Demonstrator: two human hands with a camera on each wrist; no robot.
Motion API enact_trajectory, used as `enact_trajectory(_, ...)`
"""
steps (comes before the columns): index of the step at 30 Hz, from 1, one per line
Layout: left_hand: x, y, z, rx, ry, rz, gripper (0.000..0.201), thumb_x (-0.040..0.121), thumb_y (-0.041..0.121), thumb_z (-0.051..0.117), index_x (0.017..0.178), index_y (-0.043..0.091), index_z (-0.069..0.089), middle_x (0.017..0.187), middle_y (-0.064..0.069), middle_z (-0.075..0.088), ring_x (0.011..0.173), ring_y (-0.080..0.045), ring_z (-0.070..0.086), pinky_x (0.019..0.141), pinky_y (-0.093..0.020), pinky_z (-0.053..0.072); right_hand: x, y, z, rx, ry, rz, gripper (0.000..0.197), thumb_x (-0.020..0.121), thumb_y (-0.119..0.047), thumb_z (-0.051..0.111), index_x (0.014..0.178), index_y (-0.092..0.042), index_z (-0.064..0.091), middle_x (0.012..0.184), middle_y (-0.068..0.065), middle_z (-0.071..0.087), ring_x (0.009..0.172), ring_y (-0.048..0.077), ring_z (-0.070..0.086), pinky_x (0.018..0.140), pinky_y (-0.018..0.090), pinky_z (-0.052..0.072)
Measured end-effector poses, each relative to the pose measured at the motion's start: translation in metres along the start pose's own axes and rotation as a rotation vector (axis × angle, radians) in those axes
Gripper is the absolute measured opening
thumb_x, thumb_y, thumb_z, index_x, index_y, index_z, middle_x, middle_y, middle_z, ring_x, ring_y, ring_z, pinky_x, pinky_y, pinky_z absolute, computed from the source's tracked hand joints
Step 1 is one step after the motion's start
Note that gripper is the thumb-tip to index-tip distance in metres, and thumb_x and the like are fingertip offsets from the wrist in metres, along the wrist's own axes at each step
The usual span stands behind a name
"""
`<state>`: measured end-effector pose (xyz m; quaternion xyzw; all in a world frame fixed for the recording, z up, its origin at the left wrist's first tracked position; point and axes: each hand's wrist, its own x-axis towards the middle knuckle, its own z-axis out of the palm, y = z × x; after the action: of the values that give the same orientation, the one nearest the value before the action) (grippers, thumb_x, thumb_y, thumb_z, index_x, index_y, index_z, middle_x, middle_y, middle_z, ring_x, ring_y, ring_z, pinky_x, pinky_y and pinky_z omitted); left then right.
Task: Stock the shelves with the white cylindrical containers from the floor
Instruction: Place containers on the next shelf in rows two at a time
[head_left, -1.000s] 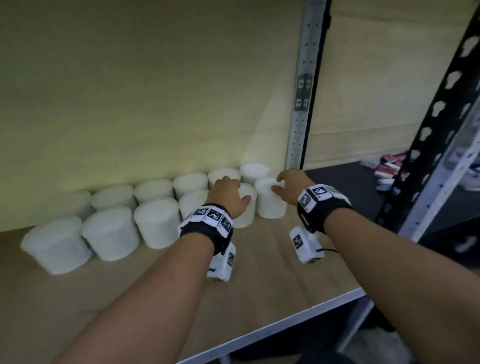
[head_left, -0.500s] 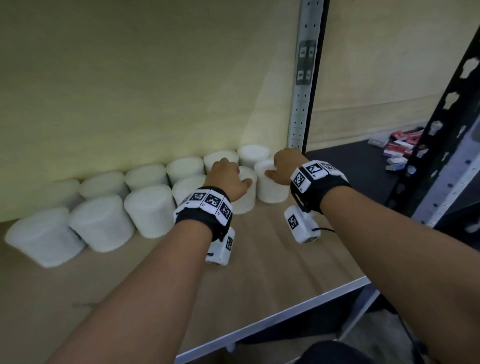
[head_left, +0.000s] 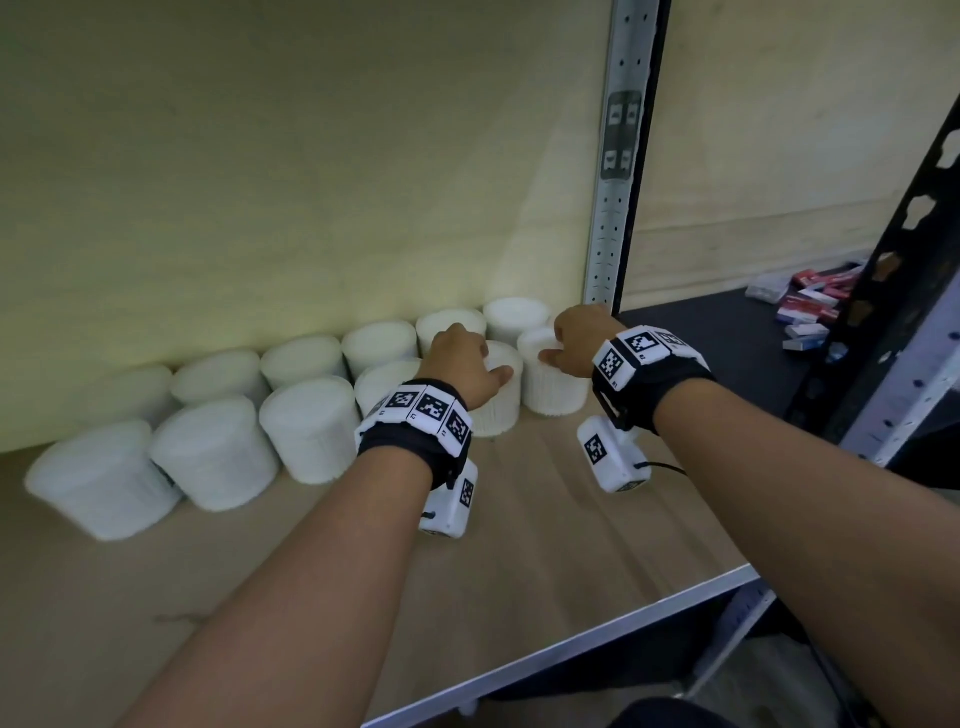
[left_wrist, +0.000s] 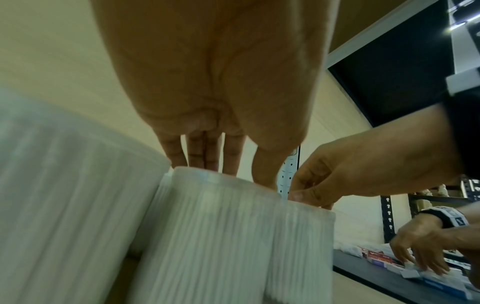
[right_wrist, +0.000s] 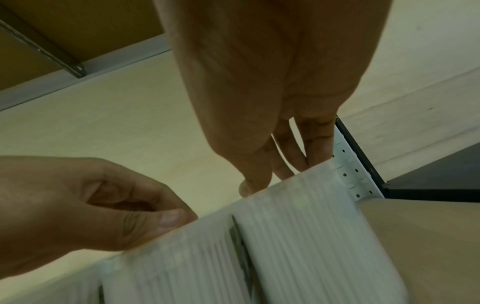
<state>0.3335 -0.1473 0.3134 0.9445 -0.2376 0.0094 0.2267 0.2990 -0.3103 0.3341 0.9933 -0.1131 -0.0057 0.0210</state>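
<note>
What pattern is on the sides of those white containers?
Fine vertical ribs down the containers, plain white; clearest in the right wrist view.

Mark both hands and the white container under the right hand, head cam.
left hand (head_left: 460, 364): head view, back of the hand.
right hand (head_left: 576, 338): head view, back of the hand.
white container (head_left: 550, 392): head view, ribbed side wall below the right hand.

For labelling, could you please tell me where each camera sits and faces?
Head: on the head, facing down at the shelf; left hand and right hand show.
Left wrist: under the left hand, facing along it to a container.
Right wrist: under the right hand, facing the end container.
Both wrist views show both hands.
</note>
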Motion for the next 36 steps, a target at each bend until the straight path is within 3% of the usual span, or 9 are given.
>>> enact_trajectory(5,0.0,-0.002,-0.002,-0.03,-0.017,-0.009,0.05,0.085,0.04,0.065,0.121,0.006,0.058,0.129,-0.011,0.05,0.121,-0.026,0.05,0.101,-0.036,0.044,-0.006,0.001,-0.004,0.068,-0.001,0.009,0.046,0.096,-0.037,0.049,0.125,-0.002,0.056,0.128,0.014,0.058,0.12,0.03,0.054,0.098,0.034,0.044)
enact_trajectory(12,-0.001,-0.003,-0.003,-0.056,-0.031,-0.022,0.05,0.085,0.039,0.065,0.123,0.008,0.057,0.132,-0.009,0.047,0.125,-0.025,0.047,0.104,-0.037,0.042,-0.008,0.003,-0.009,0.199,-0.041,0.01,0.043,0.093,-0.007,0.05,0.135,-0.013,0.052,0.143,0.007,0.047,0.129,0.026,0.048,0.103,0.029,0.042)
enact_trajectory(16,-0.001,-0.003,-0.003,-0.068,-0.03,-0.022,0.049,0.085,0.039,0.065,0.123,0.007,0.058,0.132,-0.009,0.049,0.125,-0.025,0.047,0.106,-0.038,0.041,-0.004,0.002,-0.014,0.216,0.04,0.054,0.04,0.095,-0.024,0.05,0.133,-0.011,0.053,0.139,0.011,0.05,0.13,0.029,0.044,0.11,0.034,0.037)
enact_trajectory(19,-0.002,-0.003,-0.002,-0.074,-0.029,-0.022,0.049,0.085,0.038,0.065,0.123,0.007,0.057,0.132,-0.009,0.048,0.125,-0.025,0.047,0.106,-0.038,0.041,-0.006,0.0,-0.006,0.157,0.01,0.077,0.052,0.094,-0.044,0.048,0.13,-0.005,0.053,0.133,0.015,0.051,0.125,0.031,0.047,0.106,0.036,0.036)
enact_trajectory(22,-0.002,-0.003,-0.003,-0.065,-0.034,-0.019,0.049,0.086,0.038,0.064,0.123,0.007,0.057,0.131,-0.009,0.047,0.124,-0.025,0.047,0.105,-0.037,0.041,-0.005,-0.002,-0.002,0.141,-0.004,0.089,0.059,0.092,-0.049,0.05,0.131,-0.006,0.051,0.133,0.016,0.048,0.124,0.033,0.045,0.105,0.037,0.037)
enact_trajectory(29,-0.002,-0.003,-0.003,-0.07,-0.033,-0.019,0.049,0.086,0.038,0.064,0.122,0.007,0.057,0.13,-0.01,0.048,0.123,-0.026,0.048,0.104,-0.037,0.042,-0.012,-0.003,-0.01,0.184,-0.012,0.069,0.048,0.096,-0.037,0.049,0.134,-0.007,0.051,0.137,0.013,0.049,0.128,0.028,0.046,0.107,0.034,0.034)
enact_trajectory(36,-0.002,-0.003,-0.002,-0.06,-0.031,-0.021,0.048,0.087,0.038,0.063,0.124,0.007,0.056,0.13,-0.01,0.047,0.124,-0.026,0.046,0.104,-0.036,0.04,-0.012,-0.007,-0.017,0.252,-0.059,0.044,0.044,0.09,-0.008,0.051,0.132,-0.018,0.055,0.141,0.005,0.049,0.127,0.025,0.049,0.1,0.028,0.044)
